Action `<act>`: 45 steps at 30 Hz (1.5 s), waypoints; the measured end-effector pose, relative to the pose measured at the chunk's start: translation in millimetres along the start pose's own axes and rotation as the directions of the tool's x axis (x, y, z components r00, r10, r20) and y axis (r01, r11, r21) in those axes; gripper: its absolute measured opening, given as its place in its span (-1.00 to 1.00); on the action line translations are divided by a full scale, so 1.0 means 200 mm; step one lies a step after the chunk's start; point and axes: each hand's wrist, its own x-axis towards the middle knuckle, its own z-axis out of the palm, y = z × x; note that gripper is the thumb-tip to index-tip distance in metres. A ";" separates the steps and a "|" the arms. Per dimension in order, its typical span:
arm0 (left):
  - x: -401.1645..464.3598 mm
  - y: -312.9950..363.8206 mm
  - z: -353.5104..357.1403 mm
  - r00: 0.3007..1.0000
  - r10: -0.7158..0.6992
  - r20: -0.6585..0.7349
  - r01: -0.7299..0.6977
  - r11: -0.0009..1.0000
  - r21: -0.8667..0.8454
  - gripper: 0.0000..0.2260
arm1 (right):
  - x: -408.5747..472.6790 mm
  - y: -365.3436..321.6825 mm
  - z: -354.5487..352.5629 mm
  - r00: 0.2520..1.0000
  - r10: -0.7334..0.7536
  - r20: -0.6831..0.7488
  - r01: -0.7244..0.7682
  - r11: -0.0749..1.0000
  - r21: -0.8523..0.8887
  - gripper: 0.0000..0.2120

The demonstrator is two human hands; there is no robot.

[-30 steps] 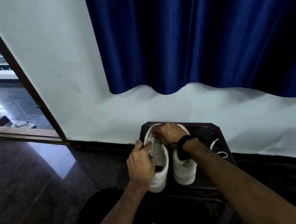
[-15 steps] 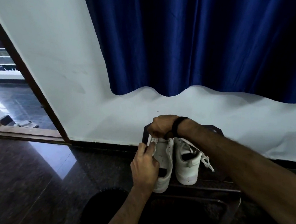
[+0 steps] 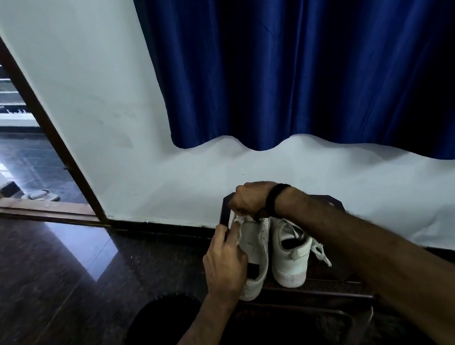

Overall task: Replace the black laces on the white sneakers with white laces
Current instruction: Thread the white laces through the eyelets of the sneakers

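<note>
Two white sneakers stand side by side, heels toward me, on a small dark stool (image 3: 334,204) against the wall. My left hand (image 3: 225,263) grips the left sneaker (image 3: 255,255) along its left side, with the fingertips pinching a white lace (image 3: 237,221) near the upper eyelets. My right hand (image 3: 248,198), with a black band on its wrist, reaches over the toe end and pinches the same lace from above. The right sneaker (image 3: 290,257) has a white lace (image 3: 320,251) hanging loose off its right side. No black lace is visible.
A blue curtain (image 3: 309,70) hangs on the white wall above the stool. A dark metal frame (image 3: 356,316) and a dark round object (image 3: 162,324) sit on the glossy dark floor in front. An open doorway (image 3: 14,157) with a wooden frame is at left.
My right hand has lifted from the sneaker's tongue up to the toe end, pulling the lace. My left hand slid up the sneaker's side. The right sneaker's loose lace came into view.
</note>
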 end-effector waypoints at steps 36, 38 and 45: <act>0.13 -0.07 0.11 0.948 -0.252 0.197 0.312 0.862 -0.400 -0.33 | -0.02 -0.01 0.28 0.878 0.421 -0.226 -0.134 0.671 0.729 -0.74; 0.14 -0.08 0.12 0.952 -0.249 0.180 0.305 0.846 -0.437 -0.35 | -0.04 -0.08 0.25 0.850 0.497 -0.174 -0.328 0.758 0.563 -0.81; 0.14 -0.08 0.12 0.959 -0.240 0.153 0.285 0.818 -0.499 -0.42 | 0.02 -0.23 0.25 0.725 0.684 -0.081 -0.609 0.691 0.390 -0.70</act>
